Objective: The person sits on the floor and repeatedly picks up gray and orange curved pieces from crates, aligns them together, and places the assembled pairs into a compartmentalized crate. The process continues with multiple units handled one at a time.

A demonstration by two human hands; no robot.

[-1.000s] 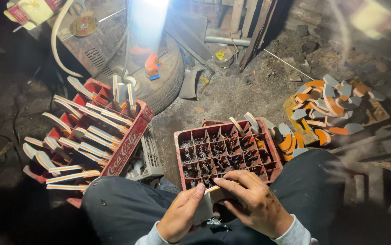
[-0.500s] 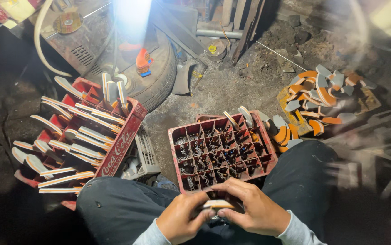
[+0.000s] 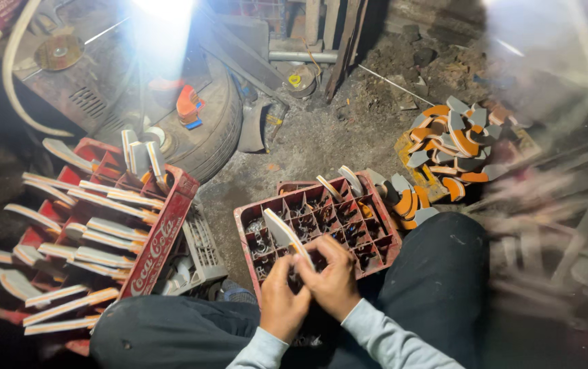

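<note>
Raised since half a second ago, the curved grey-and-orange strip (image 3: pixel 284 234) is now tilted up and away from the lap, where before it was held low and flat between the two hands. It is pinched at its lower end by the fingers of the right hand (image 3: pixel 333 279), which are closed together on it, while the left hand (image 3: pixel 282 299) is pressed against the same end from the other side, its fingers curled shut around the strip. Both hands are held touching each other above the near edge of the red plastic compartment crate (image 3: pixel 321 225), whose cells are seen to hold small dark metal parts. Dark trousers (image 3: pixel 437 280) and light grey sleeves (image 3: pixel 376 335) are seen below the hands. To the left, a second red crate (image 3: pixel 164 232) is stacked with long pale curved strips (image 3: pixel 103 236). Farther out, a heap of orange and grey curved pieces (image 3: pixel 451 147) is piled on the dirt floor, and an old black tyre (image 3: pixel 215 133) is lying beyond the left crate.
</note>
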